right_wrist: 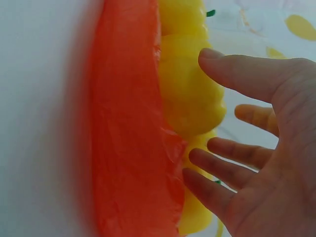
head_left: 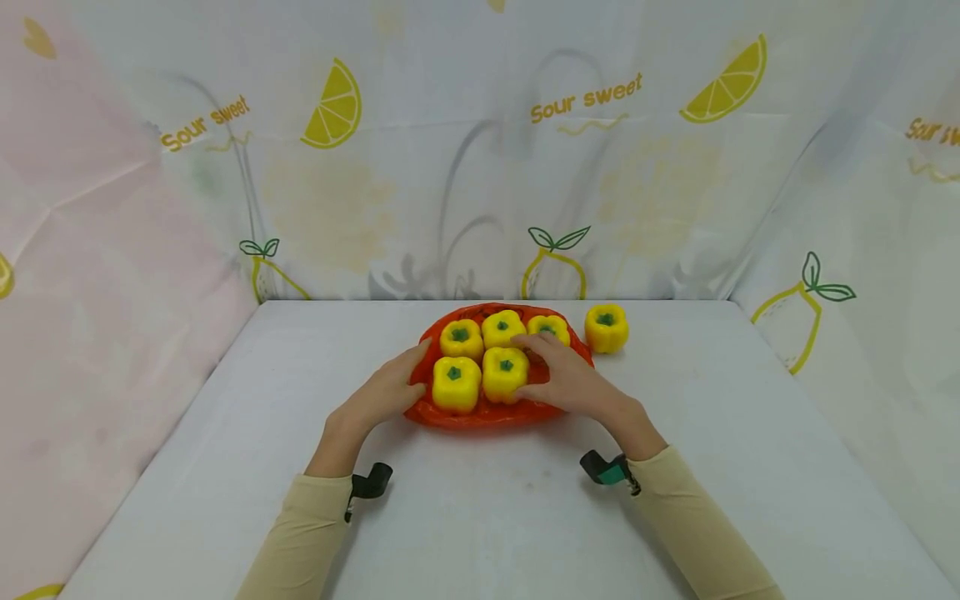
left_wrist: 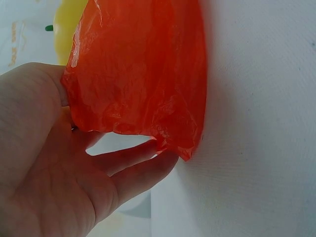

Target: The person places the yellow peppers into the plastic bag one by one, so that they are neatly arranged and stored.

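A red plastic bag point(head_left: 480, 421) lies spread with its mouth up, and several yellow bell peppers point(head_left: 456, 392) with green stems stand in it in two rows. My left hand point(head_left: 382, 392) holds the bag's left edge; in the left wrist view its thumb tip and fingertips are hidden by the red film point(left_wrist: 133, 64). Over the bag's right side, my right hand point(head_left: 564, 377) is spread with relaxed fingers and grips nothing. Its thumb is close to the front right pepper point(right_wrist: 190, 94); whether they touch I cannot tell.
One more yellow bell pepper point(head_left: 606, 329) stands on the white table point(head_left: 487, 525), just outside the bag at the back right. Behind the table hangs a backdrop cloth point(head_left: 450, 167) with lemon prints. Each wrist carries a small black camera mount point(head_left: 371, 482).
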Demonstrator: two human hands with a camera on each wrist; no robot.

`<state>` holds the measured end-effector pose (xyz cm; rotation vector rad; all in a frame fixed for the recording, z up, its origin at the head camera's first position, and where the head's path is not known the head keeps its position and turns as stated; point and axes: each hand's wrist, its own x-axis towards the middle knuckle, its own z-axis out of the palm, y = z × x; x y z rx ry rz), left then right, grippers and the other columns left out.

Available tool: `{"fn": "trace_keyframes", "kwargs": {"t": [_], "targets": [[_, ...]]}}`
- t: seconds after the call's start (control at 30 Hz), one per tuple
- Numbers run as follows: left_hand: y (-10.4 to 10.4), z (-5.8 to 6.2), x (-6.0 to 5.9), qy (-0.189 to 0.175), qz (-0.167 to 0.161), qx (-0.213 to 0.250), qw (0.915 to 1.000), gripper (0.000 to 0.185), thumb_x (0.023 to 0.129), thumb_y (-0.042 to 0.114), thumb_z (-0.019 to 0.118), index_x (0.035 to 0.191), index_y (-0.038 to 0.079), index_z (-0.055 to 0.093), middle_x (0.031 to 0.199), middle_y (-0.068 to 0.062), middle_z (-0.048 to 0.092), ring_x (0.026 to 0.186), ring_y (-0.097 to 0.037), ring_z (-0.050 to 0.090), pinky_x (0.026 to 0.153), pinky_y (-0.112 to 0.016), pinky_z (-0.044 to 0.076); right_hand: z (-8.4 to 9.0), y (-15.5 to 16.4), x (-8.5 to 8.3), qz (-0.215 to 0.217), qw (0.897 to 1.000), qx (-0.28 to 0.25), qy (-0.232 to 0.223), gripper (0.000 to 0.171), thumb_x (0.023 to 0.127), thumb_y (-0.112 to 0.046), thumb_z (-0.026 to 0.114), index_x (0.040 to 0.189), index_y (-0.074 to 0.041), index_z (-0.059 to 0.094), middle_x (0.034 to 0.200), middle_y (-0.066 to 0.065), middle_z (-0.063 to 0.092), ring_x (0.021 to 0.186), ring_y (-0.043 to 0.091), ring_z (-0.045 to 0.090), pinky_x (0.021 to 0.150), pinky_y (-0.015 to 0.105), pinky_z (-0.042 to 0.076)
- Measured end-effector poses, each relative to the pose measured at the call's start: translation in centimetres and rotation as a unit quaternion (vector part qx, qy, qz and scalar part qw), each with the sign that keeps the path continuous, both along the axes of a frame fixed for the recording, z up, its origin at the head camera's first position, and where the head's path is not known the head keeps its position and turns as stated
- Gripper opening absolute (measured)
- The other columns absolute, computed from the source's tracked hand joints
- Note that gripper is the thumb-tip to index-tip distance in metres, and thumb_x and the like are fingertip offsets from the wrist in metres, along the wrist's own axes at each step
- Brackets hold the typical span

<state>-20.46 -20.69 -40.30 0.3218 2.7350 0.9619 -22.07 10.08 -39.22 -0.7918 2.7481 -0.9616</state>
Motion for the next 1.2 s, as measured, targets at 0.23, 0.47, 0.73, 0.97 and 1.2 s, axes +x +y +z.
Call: {"fn": "trace_keyframes", "kwargs": {"t": [0.23, 0.47, 0.73, 0.97, 1.2], "targets": [[0.1, 0.1, 0.1, -0.005, 0.003, -0.002, 1.0, 0.07, 0.097, 0.016, 0.05, 0.16, 0.017, 0.018, 0.166, -0.007, 0.024, 0.154, -0.031, 0.022, 0.122, -0.055, 0.025, 0.8, 1.3, -0.4, 0.007, 1.0, -0.009, -0.015, 0.072, 0.085, -0.033, 0.077, 0.148, -0.019, 0.044, 0.147, 0.008, 0.047, 0.133, 0.028, 0.048, 0.111, 0.053, 0.045], [0.0, -0.1, 0.0, 0.002, -0.002, -0.005, 1.0, 0.07, 0.097, 0.015, 0.049, 0.16, 0.015, 0.018, 0.166, -0.007, 0.024, 0.154, -0.031, 0.022, 0.123, -0.055, 0.023, 1.6, 2.9, -0.7, 0.004, 0.999, -0.028, -0.026, 0.074, 0.086, -0.029, 0.076, 0.15, -0.015, 0.042, 0.148, 0.011, 0.047, 0.13, 0.032, 0.05, 0.106, 0.055, 0.048], [-0.1, -0.2, -0.2, 0.01, -0.005, -0.004, 0.9999, 0.07, 0.096, 0.014, 0.048, 0.16, 0.013, 0.019, 0.166, -0.008, 0.024, 0.154, -0.031, 0.022, 0.124, -0.054, 0.022, 2.2, 4.3, -1.1, -0.023, 0.998, -0.051, -0.043, 0.072, 0.088, -0.029, 0.074, 0.151, -0.017, 0.04, 0.151, 0.01, 0.044, 0.135, 0.033, 0.045, 0.107, 0.059, 0.046], [0.0, -0.3, -0.2, 0.015, -0.009, -0.006, 0.9998, 0.07, 0.097, 0.014, 0.048, 0.16, 0.013, 0.019, 0.165, -0.008, 0.024, 0.153, -0.031, 0.023, 0.124, -0.054, 0.022, 2.1, 5.7, -1.9, -0.044, 0.993, -0.103, -0.024, 0.067, 0.09, -0.017, 0.07, 0.15, -0.012, 0.04, 0.151, 0.013, 0.044, 0.134, 0.039, 0.044, 0.111, 0.06, 0.042], [0.0, -0.3, -0.2, 0.016, -0.01, -0.007, 0.9998, 0.07, 0.096, 0.014, 0.048, 0.16, 0.012, 0.018, 0.165, -0.009, 0.025, 0.153, -0.031, 0.023, 0.123, -0.054, 0.023, 1.2, 6.9, -2.9, -0.09, 0.988, -0.121, 0.019, 0.069, 0.09, -0.016, 0.07, 0.152, -0.014, 0.037, 0.153, 0.015, 0.039, 0.138, 0.039, 0.042, 0.113, 0.058, 0.04]]}}
